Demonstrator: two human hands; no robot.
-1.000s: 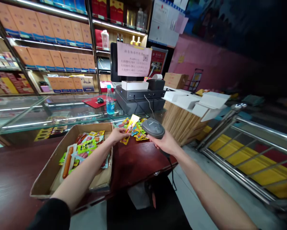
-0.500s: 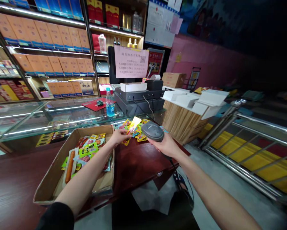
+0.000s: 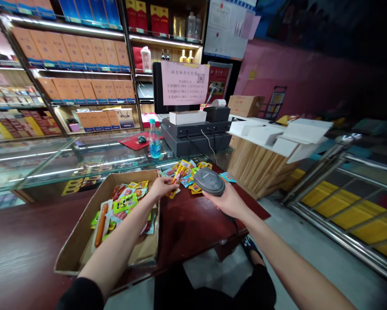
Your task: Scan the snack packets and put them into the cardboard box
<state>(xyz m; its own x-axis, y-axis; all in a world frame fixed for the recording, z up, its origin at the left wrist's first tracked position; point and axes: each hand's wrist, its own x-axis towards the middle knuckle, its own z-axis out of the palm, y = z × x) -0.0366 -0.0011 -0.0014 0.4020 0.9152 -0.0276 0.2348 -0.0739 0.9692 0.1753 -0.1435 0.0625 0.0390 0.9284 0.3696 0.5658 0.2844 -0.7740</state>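
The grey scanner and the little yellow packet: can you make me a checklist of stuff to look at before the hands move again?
1. Right hand has a grip on the grey scanner: ok.
2. Left hand has a grip on the yellow packet: ok.
3. Packet's barcode faces the scanner: cannot tell, too small to see.
4. Loose packets lie in neat rows: not ok, they're jumbled.
5. Blue bottle stands upright, cap on: ok.
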